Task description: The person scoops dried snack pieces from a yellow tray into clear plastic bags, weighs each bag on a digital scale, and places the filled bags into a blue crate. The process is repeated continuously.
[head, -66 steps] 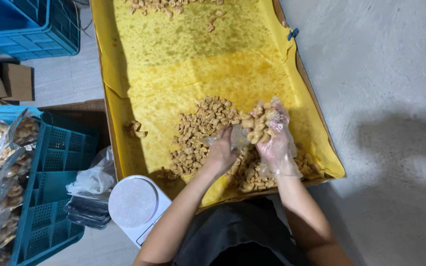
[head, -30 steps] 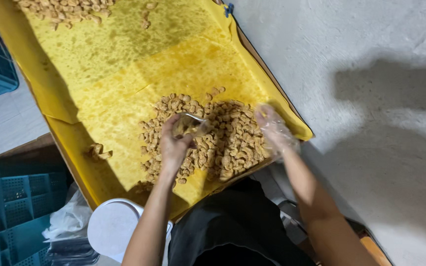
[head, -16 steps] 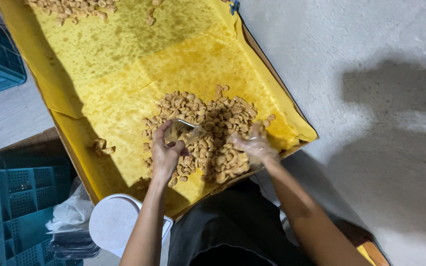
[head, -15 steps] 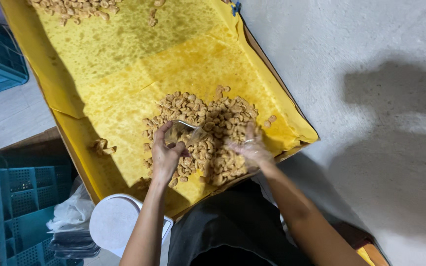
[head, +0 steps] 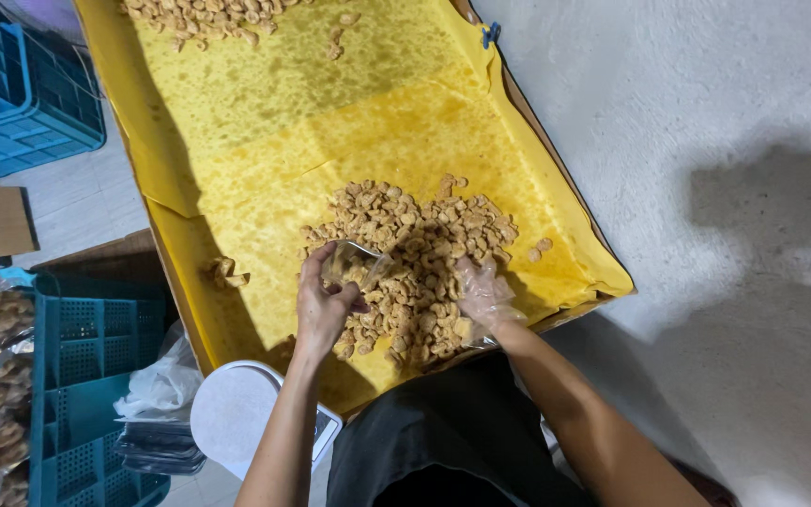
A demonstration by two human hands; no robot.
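At frame centre the left hand [head: 323, 305] grips a clear bag [head: 354, 265] while the gloved right hand [head: 485, 296] lies open on the snack pile [head: 415, 253] covering the yellow-lined tray [head: 265, 113].

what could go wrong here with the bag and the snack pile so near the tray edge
The snack pile reaches close to the near edge of the yellow-lined tray, so pieces swept by the gloved right hand could drop over it. The left hand holds the small clear bag by one side only; its mouth might fold and spill pieces. Stray pieces already lie apart on the liner and may be missed.
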